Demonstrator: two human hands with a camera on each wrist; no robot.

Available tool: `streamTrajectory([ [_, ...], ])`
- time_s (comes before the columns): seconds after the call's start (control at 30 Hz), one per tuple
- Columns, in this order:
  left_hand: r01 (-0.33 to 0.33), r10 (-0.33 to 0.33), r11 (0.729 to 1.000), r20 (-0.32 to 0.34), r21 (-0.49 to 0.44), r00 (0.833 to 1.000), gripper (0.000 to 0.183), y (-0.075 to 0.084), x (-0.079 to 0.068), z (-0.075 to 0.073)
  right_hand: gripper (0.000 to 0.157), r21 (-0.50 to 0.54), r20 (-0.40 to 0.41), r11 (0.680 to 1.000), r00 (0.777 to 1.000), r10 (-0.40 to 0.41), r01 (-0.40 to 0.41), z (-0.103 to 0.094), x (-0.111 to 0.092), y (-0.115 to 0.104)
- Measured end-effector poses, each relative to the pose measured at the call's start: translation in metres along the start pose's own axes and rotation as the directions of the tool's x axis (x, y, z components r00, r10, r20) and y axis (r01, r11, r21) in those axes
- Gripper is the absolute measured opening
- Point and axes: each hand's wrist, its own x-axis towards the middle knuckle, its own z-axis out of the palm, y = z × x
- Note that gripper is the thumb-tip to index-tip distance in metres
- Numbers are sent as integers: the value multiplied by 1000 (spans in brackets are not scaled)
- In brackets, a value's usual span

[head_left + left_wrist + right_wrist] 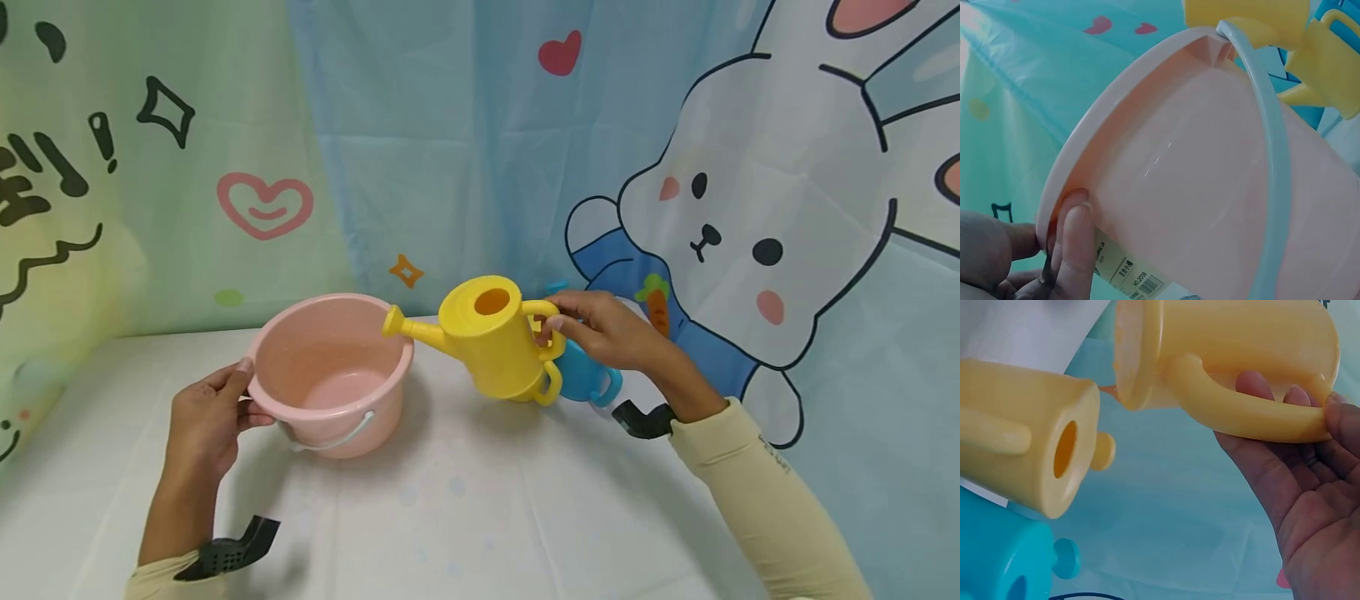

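A pink bucket (390, 417) with a pale handle (1275, 162) stands on the left. My left hand (206, 421) pinches its rim at the left side, thumb on one face and fingers under the lip. My right hand (611, 329) grips the handle of a yellow watering can (480, 333) held in the air. The can's spout (420, 331) points left, its tip by the bucket's right rim. Below and behind it are a second yellow watering can (1016, 431), mostly hidden in the head view, and a blue watering can (581, 375).
A white cloth (465, 517) covers the table. Behind it hangs a curtain (420, 150) printed with a rabbit and hearts. A printed label (1125, 269) shows on the bucket. Black wrist mounts (232, 550) sit on both arms.
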Motion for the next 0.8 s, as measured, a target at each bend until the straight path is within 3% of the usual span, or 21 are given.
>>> streamTrajectory([
  [0.47,-11,10,1000,-7,-20,1000,67,-2,0,0,19,-84,38,996,999,34,-31,-8,11,-8],
  [0.8,-9,9,999,-5,-34,1000,67,-2,-1,0,15,-60,70,998,997,21,-17,-18,19,-11],
])
